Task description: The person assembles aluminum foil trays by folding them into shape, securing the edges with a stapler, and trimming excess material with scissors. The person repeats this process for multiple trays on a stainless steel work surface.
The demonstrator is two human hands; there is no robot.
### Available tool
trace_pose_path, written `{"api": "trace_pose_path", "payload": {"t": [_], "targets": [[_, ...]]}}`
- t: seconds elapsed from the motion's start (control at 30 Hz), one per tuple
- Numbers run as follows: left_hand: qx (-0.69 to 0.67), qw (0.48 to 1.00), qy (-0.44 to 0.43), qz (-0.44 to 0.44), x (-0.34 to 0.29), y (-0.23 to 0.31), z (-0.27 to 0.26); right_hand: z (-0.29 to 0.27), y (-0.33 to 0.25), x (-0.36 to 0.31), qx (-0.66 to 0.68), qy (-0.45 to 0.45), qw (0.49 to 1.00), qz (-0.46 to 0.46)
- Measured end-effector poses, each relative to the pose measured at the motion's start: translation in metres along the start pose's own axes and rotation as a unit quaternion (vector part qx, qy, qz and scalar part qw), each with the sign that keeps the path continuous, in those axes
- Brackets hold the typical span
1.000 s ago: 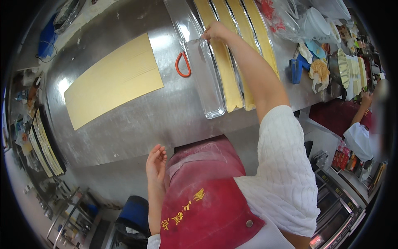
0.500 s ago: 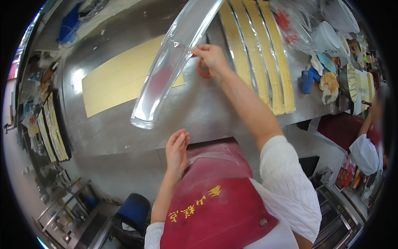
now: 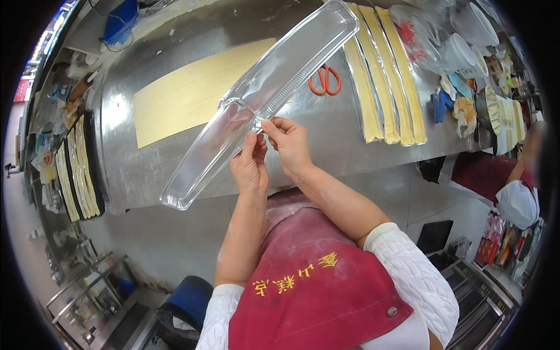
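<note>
A long, narrow, shiny foil tray hangs slantwise over the table, with a crumpled joint near its middle. My left hand pinches the tray's near rim at that joint. Right beside it, my right hand grips the same rim between thumb and fingers. Beneath the tray lies a flat, pale yellow dough sheet, partly covered by it. Orange-handled scissors rest on the metal table to the right of the tray; their blades are hidden.
Several foil trays with yellow dough strips lie right of the scissors on the steel table. Farther right are plastic bags, white tubs and a blue object. A dark tray of similar strips stands at far left.
My left hand has risen from near the table edge to take hold of the tray's rim. The tray has come nearer and turned more crosswise, uncovering the scissors' handles.
</note>
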State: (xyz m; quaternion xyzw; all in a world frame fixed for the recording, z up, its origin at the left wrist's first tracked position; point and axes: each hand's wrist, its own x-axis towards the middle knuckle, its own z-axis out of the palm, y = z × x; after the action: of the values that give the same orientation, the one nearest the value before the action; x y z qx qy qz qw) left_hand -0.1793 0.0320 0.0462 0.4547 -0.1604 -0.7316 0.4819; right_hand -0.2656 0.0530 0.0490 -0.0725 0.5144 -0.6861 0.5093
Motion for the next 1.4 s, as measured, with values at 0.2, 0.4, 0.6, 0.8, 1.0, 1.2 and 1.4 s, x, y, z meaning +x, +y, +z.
{"api": "trace_pose_path", "payload": {"t": [0.2, 0.4, 0.6, 0.8, 1.0, 1.2, 1.4], "targets": [[0.005, 1.0, 0.0, -0.007, 0.002, 0.01, -0.025, 0.017, 0.019, -0.019, 0.034, 0.026, 0.999, -0.012], [-0.019, 0.999, -0.025, 0.009, 0.001, 0.014, -0.042, 0.027, 0.034, -0.03, 0.056, 0.028, 0.998, -0.027], [-0.032, 0.998, -0.05, -0.014, 0.0, 0.023, -0.049, 0.036, 0.037, -0.036, 0.04, 0.038, 0.997, -0.046], [-0.026, 0.997, -0.06, -0.034, 0.005, 0.026, -0.059, 0.041, 0.043, -0.039, 0.042, 0.048, 0.996, -0.062], [-0.04, 0.994, -0.061, -0.079, 0.007, 0.024, -0.067, 0.035, 0.048, -0.041, 0.035, 0.04, 0.997, -0.049], [-0.002, 0.993, -0.08, -0.088, 0.002, 0.018, -0.062, 0.013, 0.053, -0.031, 0.067, 0.021, 0.997, -0.035], [0.056, 0.99, -0.104, -0.075, -0.01, 0.002, -0.041, -0.017, 0.03, -0.029, 0.115, -0.008, 0.993, -0.01]]}}
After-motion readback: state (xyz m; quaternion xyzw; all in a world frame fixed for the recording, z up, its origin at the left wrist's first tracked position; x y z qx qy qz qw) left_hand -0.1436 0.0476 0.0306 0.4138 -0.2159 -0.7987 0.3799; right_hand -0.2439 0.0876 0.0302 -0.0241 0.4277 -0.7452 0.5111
